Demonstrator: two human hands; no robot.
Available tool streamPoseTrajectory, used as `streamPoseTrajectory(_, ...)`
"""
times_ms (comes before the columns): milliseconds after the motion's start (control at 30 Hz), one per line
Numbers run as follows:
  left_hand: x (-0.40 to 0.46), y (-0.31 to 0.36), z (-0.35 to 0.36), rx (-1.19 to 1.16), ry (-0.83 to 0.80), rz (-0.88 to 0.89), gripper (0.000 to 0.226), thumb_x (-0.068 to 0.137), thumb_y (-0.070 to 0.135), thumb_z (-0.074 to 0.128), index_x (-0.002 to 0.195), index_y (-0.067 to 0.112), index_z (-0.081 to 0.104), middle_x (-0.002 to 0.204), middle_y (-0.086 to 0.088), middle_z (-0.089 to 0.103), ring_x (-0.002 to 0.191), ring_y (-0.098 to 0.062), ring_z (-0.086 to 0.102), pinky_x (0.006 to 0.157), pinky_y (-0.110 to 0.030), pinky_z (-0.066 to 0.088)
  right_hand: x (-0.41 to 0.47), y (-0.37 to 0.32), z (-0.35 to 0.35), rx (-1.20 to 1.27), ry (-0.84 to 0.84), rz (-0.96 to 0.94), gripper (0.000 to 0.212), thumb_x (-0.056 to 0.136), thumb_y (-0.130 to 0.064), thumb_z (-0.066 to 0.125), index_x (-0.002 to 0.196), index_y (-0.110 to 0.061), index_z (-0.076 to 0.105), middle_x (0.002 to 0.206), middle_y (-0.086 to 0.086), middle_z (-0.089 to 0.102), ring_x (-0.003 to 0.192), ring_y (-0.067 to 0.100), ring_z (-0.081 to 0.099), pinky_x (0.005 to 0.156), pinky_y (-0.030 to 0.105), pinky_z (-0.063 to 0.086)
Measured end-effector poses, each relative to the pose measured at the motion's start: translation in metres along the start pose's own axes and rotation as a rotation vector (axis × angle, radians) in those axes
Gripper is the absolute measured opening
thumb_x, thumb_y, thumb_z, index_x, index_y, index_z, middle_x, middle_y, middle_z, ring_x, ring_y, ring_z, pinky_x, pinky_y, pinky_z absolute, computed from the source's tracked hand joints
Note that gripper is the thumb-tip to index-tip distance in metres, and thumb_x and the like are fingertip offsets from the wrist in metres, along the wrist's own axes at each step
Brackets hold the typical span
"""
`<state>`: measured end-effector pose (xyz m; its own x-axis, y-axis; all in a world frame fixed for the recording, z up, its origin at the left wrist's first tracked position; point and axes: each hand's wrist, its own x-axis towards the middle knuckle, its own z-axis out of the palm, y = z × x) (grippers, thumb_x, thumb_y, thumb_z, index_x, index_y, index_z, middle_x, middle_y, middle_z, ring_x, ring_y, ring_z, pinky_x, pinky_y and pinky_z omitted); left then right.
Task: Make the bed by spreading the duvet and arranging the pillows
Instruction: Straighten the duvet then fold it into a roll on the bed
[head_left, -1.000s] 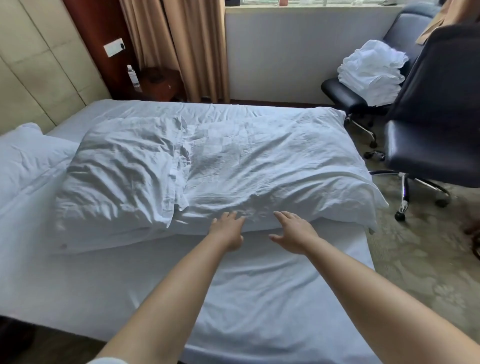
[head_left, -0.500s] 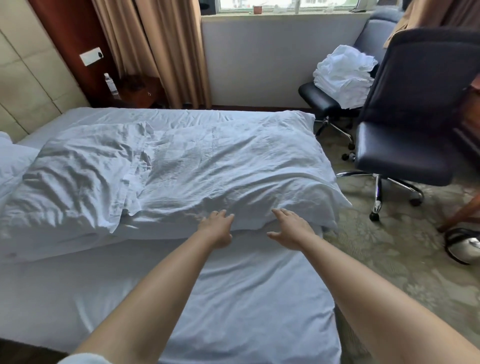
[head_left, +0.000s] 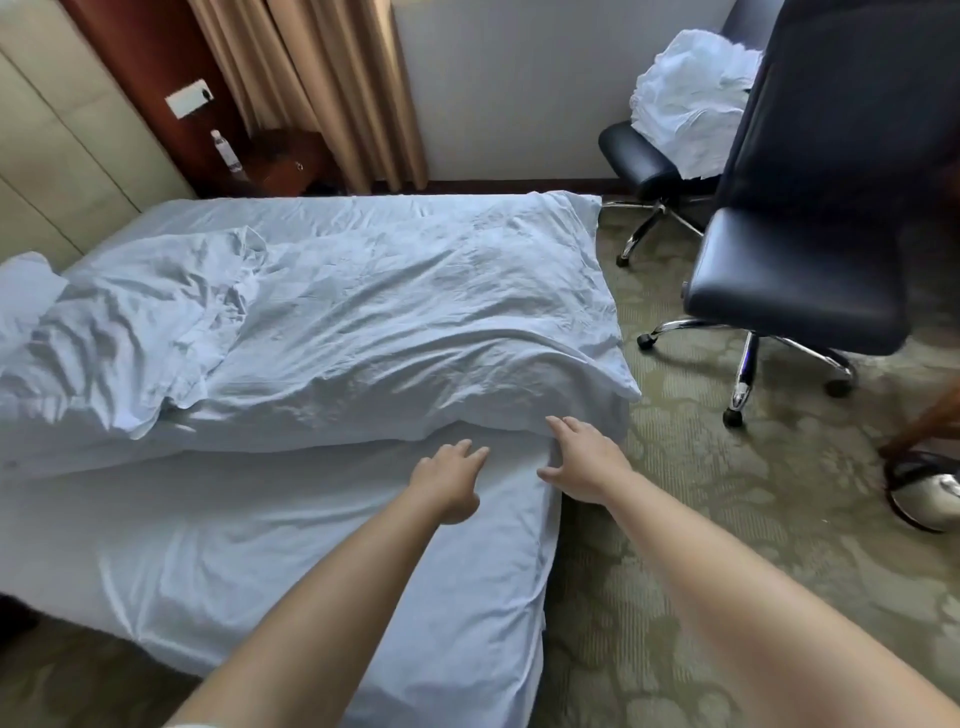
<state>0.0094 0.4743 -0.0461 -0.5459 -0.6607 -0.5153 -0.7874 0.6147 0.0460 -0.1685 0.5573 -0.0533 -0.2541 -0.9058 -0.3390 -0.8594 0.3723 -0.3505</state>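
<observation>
A white duvet (head_left: 395, 312) lies folded and wrinkled across the far half of the bed (head_left: 260, 545), its near edge running across the middle of the mattress. A white pillow (head_left: 23, 291) shows at the far left edge. My left hand (head_left: 449, 480) hovers over the bare sheet just short of the duvet's near edge, fingers spread and holding nothing. My right hand (head_left: 584, 462) reaches to the duvet's near right corner at the bed's foot, fingers straight, fingertips at the fabric.
A dark office chair (head_left: 810, 270) stands close to the bed's right side on the patterned carpet. A second chair (head_left: 644, 156) behind it carries a heap of white linen (head_left: 691, 104). A nightstand with a bottle (head_left: 226, 150) and curtains sit beyond the bed.
Both hands and my view have shifted right along the duvet's near edge toward the foot corner. The duvet has not visibly moved.
</observation>
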Motion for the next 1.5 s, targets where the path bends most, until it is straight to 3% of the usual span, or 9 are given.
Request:
streamPoseTrajectory(200,0.042,0.016,0.005,-0.284,0.007,-0.06,0.072,0.092,0.024,0.05,0.153,0.027,0.011,0.16,-0.001,0.009,0.145,-0.023,0.016,0.114,-0.039,0.027,0.038,0.035,-0.003,-0.08,-0.057,-0.038,0.08,0.091,-0.045,0.057,0.153,-0.02,0.013,0.156,0.002,0.022,0.143,0.021,0.022,0.112,0.036,0.029)
streamPoseTrajectory(400,0.121,0.027,0.008,-0.901,0.007,-0.195,0.066,0.097,0.022,0.049,0.153,0.02,0.015,0.159,-0.002,0.012,0.143,-0.02,0.022,0.106,-0.028,0.029,0.111,0.057,-0.018,-0.176,-0.13,-0.099,0.08,0.089,-0.044,0.058,0.152,-0.021,0.014,0.156,0.003,0.022,0.143,0.022,0.023,0.111,0.036,0.031)
streamPoseTrajectory(500,0.163,0.027,0.006,-1.173,-0.01,-0.345,0.064,0.097,0.021,0.048,0.152,0.02,0.016,0.157,-0.003,0.018,0.111,-0.014,0.049,0.084,-0.022,0.041,0.149,0.066,-0.025,-0.213,-0.184,-0.1,0.079,0.089,-0.045,0.058,0.152,-0.021,0.016,0.154,0.002,0.026,0.14,0.023,0.027,0.108,0.037,0.035)
streamPoseTrajectory(667,0.209,0.025,0.007,-1.461,-0.047,-0.612,0.069,0.094,0.032,0.054,0.151,0.021,0.018,0.157,-0.003,0.021,0.139,-0.027,0.03,0.11,-0.043,0.033,0.204,0.079,-0.034,-0.262,-0.274,-0.17,0.078,0.089,-0.042,0.058,0.152,-0.022,0.016,0.158,0.004,0.017,0.144,0.022,0.019,0.113,0.037,0.029)
streamPoseTrajectory(933,0.275,0.049,0.02,-1.914,-0.023,-1.008,0.094,0.084,0.043,0.067,0.152,0.016,0.009,0.157,-0.004,0.019,0.141,-0.026,0.028,0.112,-0.043,0.031,0.305,0.109,-0.025,-0.368,-0.491,-0.376,0.072,0.091,-0.035,0.056,0.151,-0.025,0.017,0.157,0.002,0.015,0.143,0.025,0.021,0.109,0.039,0.034)
streamPoseTrajectory(1100,0.307,0.067,0.027,-2.165,0.243,-1.256,0.115,0.073,0.042,0.078,0.152,0.023,-0.003,0.155,-0.002,0.023,0.136,-0.025,0.035,0.107,-0.044,0.038,0.356,0.125,-0.023,-0.381,-0.561,-0.549,0.07,0.089,-0.025,0.057,0.148,-0.03,0.019,0.157,0.001,0.016,0.135,0.026,0.033,0.095,0.038,0.047)
streamPoseTrajectory(1233,0.329,0.093,0.031,-2.404,0.381,-1.359,0.086,0.06,0.046,0.085,0.132,0.019,0.047,0.121,-0.004,0.062,0.102,-0.023,0.061,0.078,-0.037,0.056,0.382,0.143,-0.017,-0.442,-0.523,-0.672,0.07,0.088,-0.04,0.059,0.146,-0.021,0.024,0.15,0.002,0.024,0.129,0.026,0.038,0.097,0.039,0.043)
streamPoseTrajectory(1300,0.342,0.11,0.034,-2.422,0.336,-1.373,0.095,0.04,0.06,0.087,0.12,0.019,0.06,0.113,0.0,0.067,0.104,-0.022,0.061,0.09,-0.039,0.052,0.391,0.154,-0.012,-0.51,-0.493,-0.692,0.071,0.087,-0.049,0.058,0.142,-0.016,0.028,0.142,0.003,0.035,0.127,0.026,0.04,0.097,0.039,0.041)
streamPoseTrajectory(1500,0.369,0.13,0.037,-2.318,0.502,-1.318,0.103,0.029,0.056,0.089,0.119,0.017,0.058,0.121,0.002,0.064,0.113,-0.018,0.058,0.104,-0.04,0.043,0.403,0.181,0.001,-0.39,-0.582,-0.58,0.071,0.09,-0.042,0.057,0.146,-0.016,0.021,0.142,0.006,0.037,0.131,0.027,0.038,0.099,0.038,0.04)
